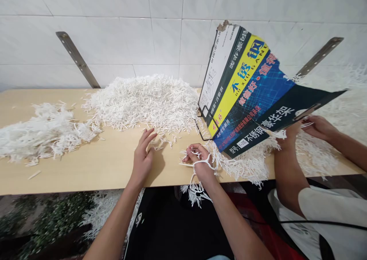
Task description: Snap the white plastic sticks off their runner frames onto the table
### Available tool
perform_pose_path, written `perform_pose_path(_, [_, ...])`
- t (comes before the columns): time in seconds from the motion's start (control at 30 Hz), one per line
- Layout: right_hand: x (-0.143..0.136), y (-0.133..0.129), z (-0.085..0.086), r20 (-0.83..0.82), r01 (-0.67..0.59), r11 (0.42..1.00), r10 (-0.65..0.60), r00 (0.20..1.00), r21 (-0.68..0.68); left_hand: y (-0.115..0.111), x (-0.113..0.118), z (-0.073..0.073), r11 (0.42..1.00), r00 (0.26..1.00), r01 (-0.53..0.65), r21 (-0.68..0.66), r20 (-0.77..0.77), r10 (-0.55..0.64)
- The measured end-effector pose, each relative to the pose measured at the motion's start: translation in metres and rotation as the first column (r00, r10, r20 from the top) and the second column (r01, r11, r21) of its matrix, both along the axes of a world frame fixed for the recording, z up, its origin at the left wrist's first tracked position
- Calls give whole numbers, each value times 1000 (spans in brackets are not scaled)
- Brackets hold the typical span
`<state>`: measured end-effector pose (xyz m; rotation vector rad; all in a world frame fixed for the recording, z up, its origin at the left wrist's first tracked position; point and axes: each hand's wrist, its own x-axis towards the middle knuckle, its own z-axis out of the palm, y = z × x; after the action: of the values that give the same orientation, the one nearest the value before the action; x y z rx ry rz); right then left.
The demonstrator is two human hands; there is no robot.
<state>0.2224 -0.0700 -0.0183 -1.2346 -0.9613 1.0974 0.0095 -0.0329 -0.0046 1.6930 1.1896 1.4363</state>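
Note:
My left hand (143,155) is just above the wooden tabletop with its fingers apart and nothing in them, near loose white plastic bits. In my right hand (202,162) the fingers are closed on a white branching plastic strand (205,161), part of which loops over the hand. More of the white strands (197,193) hang over the table's front edge below that hand. Behind both hands lies a large heap of short white plastic pieces (149,101). Another pile of white pieces (43,130) spreads at the left.
A printed cardboard box panel (243,88) stands tilted on the right, propped by a black wire frame (200,128). Beyond it a co-worker's hand (319,127) handles white strands. Metal brackets (77,59) are on the tiled wall. Green foliage (57,218) shows below the tabletop (94,176).

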Motion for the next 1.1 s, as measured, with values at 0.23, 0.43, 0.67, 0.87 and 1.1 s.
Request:
perform_pose_path(0.23, [-1,-1,5,-18,18,999,-17,1000,28,-8,-1,5,968,968,-247,-49,29,249])
perform_pose_path(0.43, [-1,-2,7,-61,-6,999,9,998,47,-20,8,6,995,992,-88,55,-84,92])
perform_pose_path(0.67, [6,-2,0,7,-85,994,85,996,70,-21,43,8,883,892,410,-229,-103,-441])
perform_pose_path(0.87, [6,-1,1,61,-88,996,86,994,32,-17,45,2,854,918,390,-345,68,-392])
perform_pose_path(1.1, [1,0,4,-65,-104,994,106,992,22,-23,43,4,919,956,285,-271,8,-294])
